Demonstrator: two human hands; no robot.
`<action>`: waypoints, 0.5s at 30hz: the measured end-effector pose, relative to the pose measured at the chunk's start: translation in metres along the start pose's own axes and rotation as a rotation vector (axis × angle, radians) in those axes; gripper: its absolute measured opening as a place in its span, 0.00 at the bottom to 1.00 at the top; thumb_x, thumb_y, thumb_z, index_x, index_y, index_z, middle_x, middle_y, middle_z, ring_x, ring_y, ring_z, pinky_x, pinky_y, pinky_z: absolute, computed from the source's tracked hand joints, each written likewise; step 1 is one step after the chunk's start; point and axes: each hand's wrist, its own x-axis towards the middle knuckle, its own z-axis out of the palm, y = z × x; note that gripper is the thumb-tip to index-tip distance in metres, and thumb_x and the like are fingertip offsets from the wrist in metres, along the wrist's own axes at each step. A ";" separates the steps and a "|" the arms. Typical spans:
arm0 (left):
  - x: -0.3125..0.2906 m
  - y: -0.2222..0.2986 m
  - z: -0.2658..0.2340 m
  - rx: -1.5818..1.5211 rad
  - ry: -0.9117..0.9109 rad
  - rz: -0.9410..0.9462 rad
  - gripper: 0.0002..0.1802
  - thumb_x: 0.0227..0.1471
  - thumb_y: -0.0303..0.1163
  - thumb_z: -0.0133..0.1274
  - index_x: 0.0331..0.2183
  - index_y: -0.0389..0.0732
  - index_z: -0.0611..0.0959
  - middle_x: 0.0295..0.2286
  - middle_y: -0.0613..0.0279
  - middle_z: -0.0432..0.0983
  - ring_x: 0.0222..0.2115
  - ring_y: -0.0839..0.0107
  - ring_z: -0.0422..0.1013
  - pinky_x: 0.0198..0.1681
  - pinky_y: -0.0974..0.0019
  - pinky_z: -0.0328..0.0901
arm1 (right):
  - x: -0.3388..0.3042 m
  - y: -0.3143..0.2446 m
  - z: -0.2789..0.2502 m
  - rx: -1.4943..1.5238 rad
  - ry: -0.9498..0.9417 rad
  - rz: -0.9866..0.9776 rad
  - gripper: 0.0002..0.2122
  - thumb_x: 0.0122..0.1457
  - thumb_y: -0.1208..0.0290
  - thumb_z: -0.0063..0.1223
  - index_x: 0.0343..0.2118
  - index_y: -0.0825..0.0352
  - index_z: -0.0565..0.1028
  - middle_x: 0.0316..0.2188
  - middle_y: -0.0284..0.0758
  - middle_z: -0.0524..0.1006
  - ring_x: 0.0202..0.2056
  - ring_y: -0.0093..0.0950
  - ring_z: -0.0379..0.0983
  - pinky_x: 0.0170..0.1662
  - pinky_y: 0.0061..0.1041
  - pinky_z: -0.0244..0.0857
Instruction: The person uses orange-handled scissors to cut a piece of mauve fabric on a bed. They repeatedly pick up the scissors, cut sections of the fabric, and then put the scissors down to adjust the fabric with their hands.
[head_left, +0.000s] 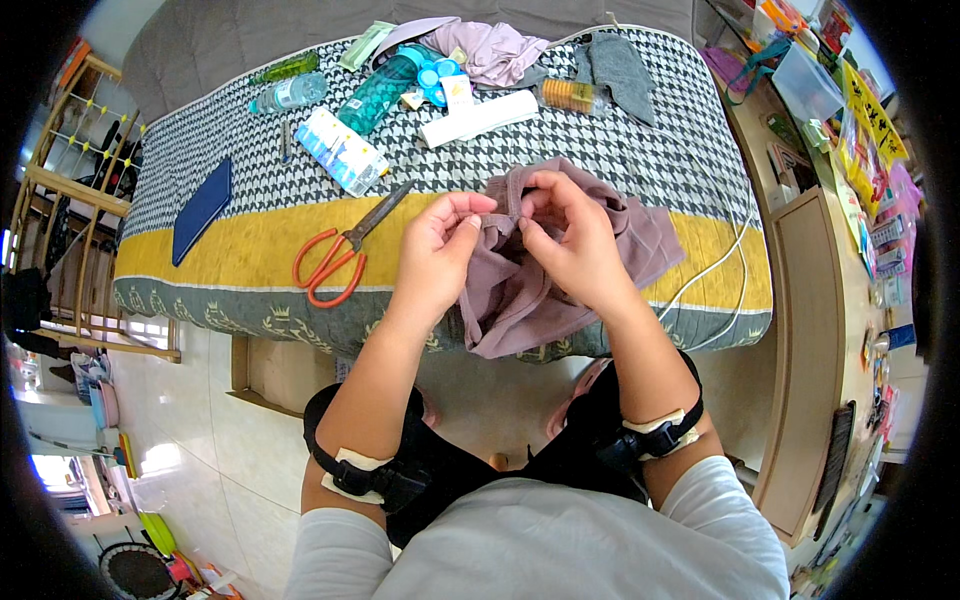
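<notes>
A mauve garment [520, 300] lies bunched at the front edge of the bed, part of it hanging over toward my knees. My left hand [450, 235] pinches a gathered fold of it between thumb and fingers. Close beside it, my right hand [565, 230] pinches the same raised fold. Whether anything small sits between the fingertips cannot be made out. Scissors [345, 250] with orange handles lie just left of my left hand, their dark blades pointing away to the right.
Beyond my hands lie a white and blue packet [340, 150], a white roll [480, 119], a teal bottle [383, 90], a jar [572, 96] and a grey cloth [615, 75]. A dark blue notebook [202, 212] rests at left. A white cable [735, 245] runs down the right; a cabinet [800, 350] stands there.
</notes>
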 end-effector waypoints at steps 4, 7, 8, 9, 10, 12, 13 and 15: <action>0.001 0.002 0.000 -0.053 0.022 -0.018 0.07 0.51 0.21 0.43 0.35 0.37 0.72 0.30 0.67 0.70 0.30 0.82 0.65 0.36 0.79 0.59 | 0.000 0.009 -0.001 0.154 -0.059 0.029 0.15 0.46 0.80 0.49 0.40 0.72 0.66 0.27 0.33 0.72 0.31 0.21 0.69 0.37 0.19 0.63; 0.001 0.002 0.000 -0.054 0.006 -0.036 0.07 0.51 0.21 0.43 0.34 0.37 0.72 0.29 0.67 0.70 0.30 0.83 0.64 0.36 0.79 0.59 | 0.000 0.002 -0.002 0.257 -0.100 0.140 0.16 0.48 0.80 0.49 0.41 0.73 0.65 0.29 0.31 0.70 0.33 0.19 0.67 0.38 0.18 0.62; 0.001 0.002 0.000 -0.044 -0.004 -0.042 0.07 0.51 0.21 0.42 0.34 0.37 0.72 0.29 0.67 0.70 0.30 0.83 0.64 0.36 0.79 0.59 | 0.000 0.003 -0.001 0.265 -0.093 0.150 0.16 0.48 0.80 0.49 0.42 0.73 0.64 0.29 0.31 0.70 0.32 0.18 0.67 0.38 0.18 0.62; 0.001 0.002 0.000 -0.035 -0.015 -0.047 0.07 0.51 0.20 0.42 0.34 0.37 0.72 0.29 0.67 0.70 0.30 0.83 0.64 0.36 0.80 0.59 | 0.000 0.005 0.001 0.273 -0.086 0.160 0.17 0.48 0.80 0.49 0.43 0.73 0.64 0.30 0.31 0.69 0.32 0.18 0.66 0.38 0.17 0.62; 0.001 0.002 0.000 -0.047 -0.015 -0.041 0.07 0.51 0.20 0.42 0.34 0.37 0.72 0.29 0.67 0.70 0.30 0.83 0.64 0.36 0.80 0.59 | -0.001 0.007 0.002 0.281 -0.079 0.170 0.17 0.48 0.80 0.49 0.43 0.73 0.63 0.30 0.30 0.69 0.32 0.18 0.66 0.38 0.17 0.62; 0.001 0.002 0.000 -0.071 -0.013 -0.030 0.07 0.51 0.20 0.43 0.34 0.37 0.72 0.29 0.67 0.70 0.30 0.83 0.64 0.37 0.79 0.59 | -0.002 0.010 0.006 0.298 -0.077 0.110 0.19 0.48 0.80 0.50 0.44 0.73 0.63 0.31 0.31 0.69 0.32 0.18 0.66 0.37 0.17 0.62; 0.001 0.002 0.000 -0.071 -0.011 -0.028 0.07 0.51 0.21 0.43 0.34 0.37 0.72 0.29 0.67 0.70 0.30 0.83 0.64 0.37 0.79 0.59 | -0.003 0.011 0.008 0.307 -0.076 0.080 0.20 0.47 0.80 0.51 0.45 0.73 0.62 0.31 0.31 0.69 0.32 0.17 0.65 0.36 0.17 0.62; 0.000 0.004 0.000 -0.073 -0.008 -0.023 0.07 0.51 0.21 0.43 0.34 0.37 0.72 0.30 0.66 0.70 0.31 0.83 0.65 0.37 0.79 0.59 | -0.004 0.009 0.012 0.266 -0.088 0.081 0.21 0.46 0.79 0.51 0.45 0.72 0.63 0.31 0.31 0.69 0.31 0.18 0.66 0.36 0.17 0.62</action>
